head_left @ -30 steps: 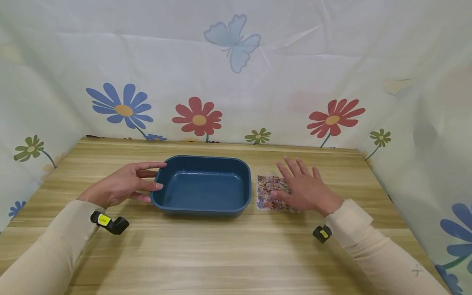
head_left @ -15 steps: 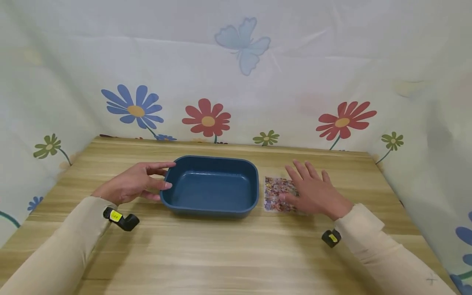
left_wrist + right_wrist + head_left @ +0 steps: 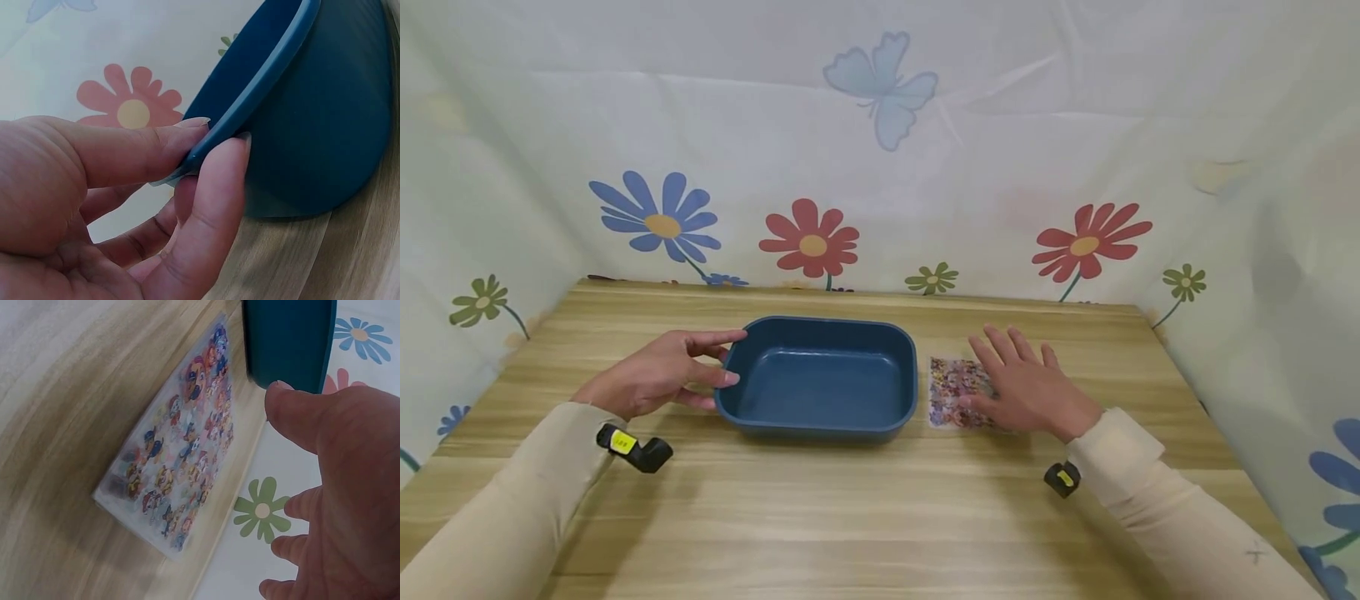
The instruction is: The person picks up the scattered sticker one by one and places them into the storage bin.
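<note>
A dark blue, rounded rectangular plastic basin [image 3: 816, 387] sits on the wooden table, with nothing inside it. At its left end my left hand [image 3: 658, 371] pinches the rim; the left wrist view has the thumb [image 3: 140, 150] over the edge and a finger [image 3: 219, 187] against the outer wall. To the basin's right lies a flat, clear-backed stack of sticker sheets [image 3: 181, 444] printed with many small cartoon figures. My right hand [image 3: 1033, 387] hovers over the right part of these sticker sheets, fingers spread, holding nothing. It hides part of them in the head view.
The wood-grain table [image 3: 820, 517] runs back to a white cloth wall [image 3: 715, 125] printed with flowers and a butterfly. Similar cloth closes off both sides. A small black wrist camera [image 3: 636, 448] hangs below the left sleeve, another camera [image 3: 1062, 478] below the right.
The head view has shifted slightly sideways and back. Both hands, the basin and the sticker sheets keep their places relative to each other.
</note>
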### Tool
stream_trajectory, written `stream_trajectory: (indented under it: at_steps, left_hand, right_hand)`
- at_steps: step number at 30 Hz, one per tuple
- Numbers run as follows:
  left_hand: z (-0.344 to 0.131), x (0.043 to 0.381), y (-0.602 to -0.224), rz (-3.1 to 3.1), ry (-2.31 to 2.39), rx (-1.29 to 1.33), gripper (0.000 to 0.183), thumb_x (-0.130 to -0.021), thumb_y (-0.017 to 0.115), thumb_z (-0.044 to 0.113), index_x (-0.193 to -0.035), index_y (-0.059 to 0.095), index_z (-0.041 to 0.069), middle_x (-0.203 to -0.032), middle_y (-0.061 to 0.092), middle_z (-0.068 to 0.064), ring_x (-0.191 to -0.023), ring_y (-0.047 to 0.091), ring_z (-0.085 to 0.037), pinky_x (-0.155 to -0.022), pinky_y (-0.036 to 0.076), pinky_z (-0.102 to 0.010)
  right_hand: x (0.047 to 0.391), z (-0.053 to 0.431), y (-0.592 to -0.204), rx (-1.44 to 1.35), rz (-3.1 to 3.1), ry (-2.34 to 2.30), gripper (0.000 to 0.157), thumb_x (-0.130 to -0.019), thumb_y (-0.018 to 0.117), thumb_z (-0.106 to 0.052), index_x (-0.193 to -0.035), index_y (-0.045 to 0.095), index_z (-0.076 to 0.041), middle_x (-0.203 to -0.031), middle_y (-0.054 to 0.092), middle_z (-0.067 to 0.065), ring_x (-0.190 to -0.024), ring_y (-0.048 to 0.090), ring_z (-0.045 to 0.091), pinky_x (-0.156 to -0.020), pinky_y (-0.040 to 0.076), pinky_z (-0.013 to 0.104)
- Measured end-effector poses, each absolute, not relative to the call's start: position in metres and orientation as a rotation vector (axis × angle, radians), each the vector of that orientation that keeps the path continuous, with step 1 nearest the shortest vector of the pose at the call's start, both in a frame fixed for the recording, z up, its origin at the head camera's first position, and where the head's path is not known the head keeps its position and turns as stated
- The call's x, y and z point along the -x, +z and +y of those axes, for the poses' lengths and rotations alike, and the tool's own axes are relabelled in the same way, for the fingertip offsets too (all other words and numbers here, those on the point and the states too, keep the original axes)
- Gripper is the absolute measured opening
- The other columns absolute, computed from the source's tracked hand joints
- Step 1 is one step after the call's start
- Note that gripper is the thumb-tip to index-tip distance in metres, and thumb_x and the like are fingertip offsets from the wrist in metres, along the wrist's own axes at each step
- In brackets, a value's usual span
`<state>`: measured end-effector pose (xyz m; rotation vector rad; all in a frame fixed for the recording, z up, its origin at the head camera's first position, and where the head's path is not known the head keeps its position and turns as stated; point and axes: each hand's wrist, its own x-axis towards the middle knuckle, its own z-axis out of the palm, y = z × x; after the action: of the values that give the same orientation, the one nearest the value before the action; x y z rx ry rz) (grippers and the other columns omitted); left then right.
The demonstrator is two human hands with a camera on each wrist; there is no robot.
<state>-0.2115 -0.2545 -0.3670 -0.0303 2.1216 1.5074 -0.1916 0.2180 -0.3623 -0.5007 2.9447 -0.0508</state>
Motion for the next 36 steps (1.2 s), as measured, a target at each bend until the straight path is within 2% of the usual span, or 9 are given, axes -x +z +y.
stream_trajectory:
  at_steps: [16,36]
  left_hand:
    - [-0.255,0.210,-0.369,2.101,1.528,0.029,0.092,-0.079,0.082,0.021,-0.155,0.032,0.026,-0.121,0.041,-0.012,-0.091,0.069,-0.020,-0.076,0.061,-0.039]
    - [-0.253,0.210,-0.368,2.091,1.543,0.010,0.091,-0.080,0.081,0.019,-0.155,0.031,0.025,-0.114,0.044,-0.009,-0.094,0.070,-0.018,-0.075,0.061,-0.037]
  right_hand:
    - [0.194,0.225,-0.367,0.519,2.951,-0.001,0.089,-0.092,0.058,-0.058,-0.159,0.017,-0.017,-0.166,0.012,0.012,-0.152,0.012,0.043,-0.115,0.016,0.071]
    - [0.200,0.236,-0.379,0.538,2.949,-0.023,0.085,-0.094,0.057,-0.055,-0.158,0.022,-0.012,-0.164,0.018,0.015,-0.151,0.018,0.043,-0.115,0.024,0.068]
